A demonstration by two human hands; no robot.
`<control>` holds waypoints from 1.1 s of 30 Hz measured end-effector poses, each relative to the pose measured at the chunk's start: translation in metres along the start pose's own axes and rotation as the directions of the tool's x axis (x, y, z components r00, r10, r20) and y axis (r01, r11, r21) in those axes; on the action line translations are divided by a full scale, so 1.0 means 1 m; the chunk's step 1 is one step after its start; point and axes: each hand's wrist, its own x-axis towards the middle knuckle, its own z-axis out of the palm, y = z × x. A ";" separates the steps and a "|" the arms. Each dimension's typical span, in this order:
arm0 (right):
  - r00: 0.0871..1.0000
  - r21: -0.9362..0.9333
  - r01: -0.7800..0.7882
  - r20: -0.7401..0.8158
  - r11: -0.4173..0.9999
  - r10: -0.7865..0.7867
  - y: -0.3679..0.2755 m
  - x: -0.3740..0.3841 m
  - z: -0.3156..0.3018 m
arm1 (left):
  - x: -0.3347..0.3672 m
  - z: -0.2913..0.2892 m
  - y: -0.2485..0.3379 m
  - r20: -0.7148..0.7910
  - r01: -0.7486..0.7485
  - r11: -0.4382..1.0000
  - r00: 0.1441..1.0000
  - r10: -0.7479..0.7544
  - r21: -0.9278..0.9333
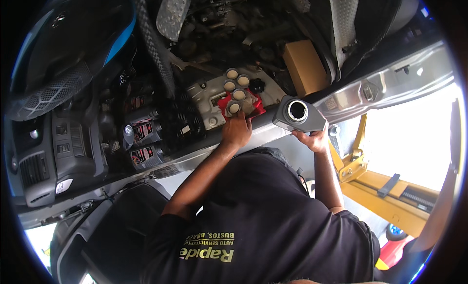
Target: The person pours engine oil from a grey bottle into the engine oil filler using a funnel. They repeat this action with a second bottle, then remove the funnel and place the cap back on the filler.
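Note:
My right hand (pixel 314 140) grips a grey plastic bottle (pixel 309 122), tilted so that its uncapped round mouth faces up toward me. My left hand (pixel 237 130) reaches over the sill, fingers closed at the nearest of several round caps with cream-coloured insides; this cap (pixel 234 108) sits at the edge of a red cloth (pixel 258 108). Another cap (pixel 239 94) lies on the cloth, and more caps (pixel 232 73) rest just beyond. Under them is the silver engine cover (pixel 207 96). A black knobbed cap (pixel 257 85) stands to their right.
Grey bottles (pixel 146 157) stand on the vehicle floor at left, beside a coiled black hose (pixel 184 120). A cardboard box (pixel 306 67) sits right of the engine. The metal door sill (pixel 214 147) runs before me. A yellow lift arm (pixel 385 193) is at right; seat and dashboard (pixel 68 142) at left.

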 end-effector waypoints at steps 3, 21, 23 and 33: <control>0.997 -0.050 0.049 0.065 0.998 -0.046 -0.001 0.015 -0.002 | 0.002 0.000 0.004 -0.004 0.025 1.000 1.000 -0.025 0.005; 0.969 0.048 -0.041 0.245 0.998 0.028 0.006 0.041 -0.011 | 0.013 0.011 0.022 0.044 0.058 0.971 0.997 -0.070 0.231; 0.967 0.055 -0.042 0.254 0.998 0.027 0.012 0.040 -0.012 | 0.014 0.013 0.025 0.036 0.066 0.969 0.996 -0.077 0.237; 0.965 0.069 0.040 0.256 0.997 -0.057 0.035 0.038 -0.015 | 0.018 0.003 0.029 0.130 0.155 0.975 0.976 -0.176 0.159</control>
